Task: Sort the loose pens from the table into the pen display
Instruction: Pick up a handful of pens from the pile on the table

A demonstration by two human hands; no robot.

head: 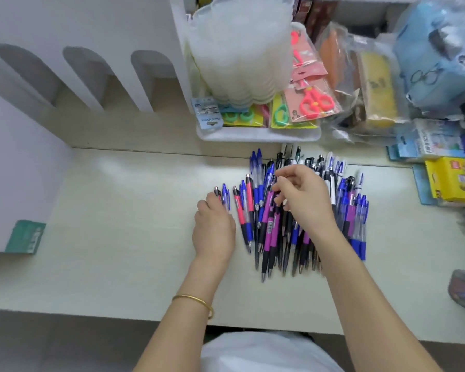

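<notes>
Head view puts my right hand (305, 200) over the middle of the pile of pens (269, 237), fingers curled down among the purple and blue barrels. I cannot tell whether they have closed on one pen or are only sifting. My left hand (214, 229) curls around a blue pen (225, 196) and a dark one beside it at the pile's left edge. The pens lie crossed and stacked on the table (118, 210), so pulling one out could drag its neighbours and send them rolling toward the front edge or into the seam at the back. With colours so mixed, I could easily lift the wrong one along. The white stand with arched slots (91, 76), which I take for the display, sits well apart at the far left. A loose left-hand hold could spill pens on that reach.
</notes>
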